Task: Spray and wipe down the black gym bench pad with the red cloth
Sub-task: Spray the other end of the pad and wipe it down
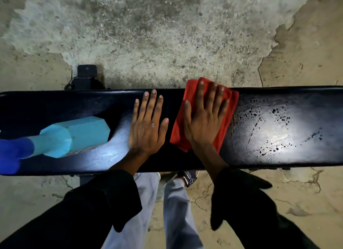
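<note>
We found the right hand point(204, 118) flat, pressing the cloth point(181, 126) mid-pad point(278, 156); the left hand point(147, 124) lay open alongside. Droplets point(274, 130) lay rightward along the pad's length, nearer the right hand.

bottle point(74, 135): lying on the bench pad point(278, 126), left end
left hand point(147, 126): flat on pad, middle
cloth point(185, 130): under right hand point(205, 120), beside left hand
</note>
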